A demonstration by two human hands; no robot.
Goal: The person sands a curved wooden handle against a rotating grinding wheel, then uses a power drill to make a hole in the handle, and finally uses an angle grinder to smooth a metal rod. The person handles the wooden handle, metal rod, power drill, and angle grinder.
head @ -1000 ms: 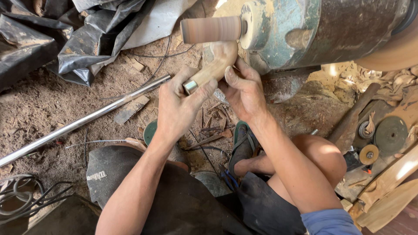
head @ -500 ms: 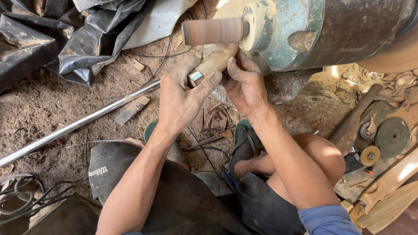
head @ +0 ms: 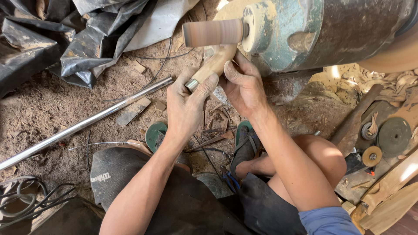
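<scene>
In the head view, the left hand (head: 186,106) grips the lower end of a pale curved wooden handle with a metal ferrule (head: 212,66), fingers wrapped around it. The right hand (head: 244,87) pinches the handle's upper part just beside it. The handle sits near the middle, pressed up against a pinkish cylindrical sanding drum (head: 213,32) on a green motor housing (head: 300,30). A long steel rod (head: 87,122) lies on the dirt at left.
</scene>
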